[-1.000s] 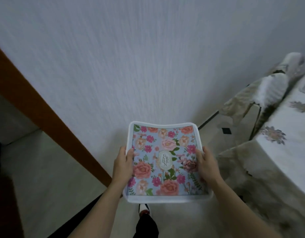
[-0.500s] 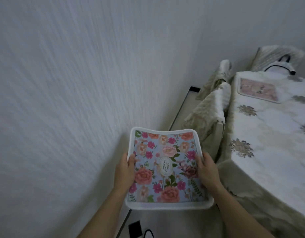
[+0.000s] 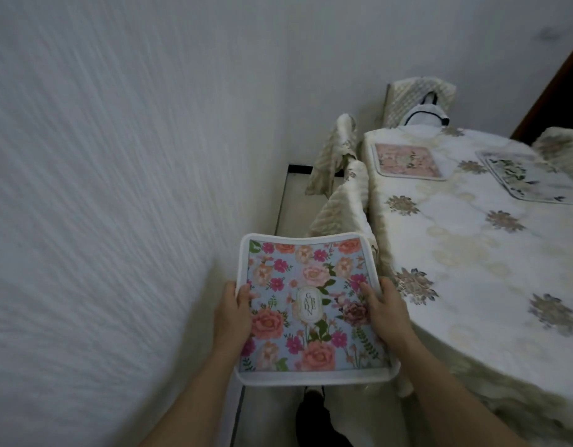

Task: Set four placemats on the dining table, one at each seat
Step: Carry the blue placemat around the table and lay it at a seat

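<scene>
I hold a floral placemat, blue with pink and orange roses and a white border, level in front of me. My left hand grips its left edge and my right hand grips its right edge. To the right stands the dining table under a cream flowered cloth. A pink placemat lies at its far left end. Another placemat, pale with dark leaves, lies at the far right side, cut by the frame edge.
A white textured wall fills the left. Two chairs with cream covers stand in the narrow gap between wall and table. A third covered chair with a white bag on it stands at the table's far end.
My view has swung right along the wall, bringing the table, its two laid placemats and the chairs into sight. The brown door frame has left view. Both hands keep the same grip.
</scene>
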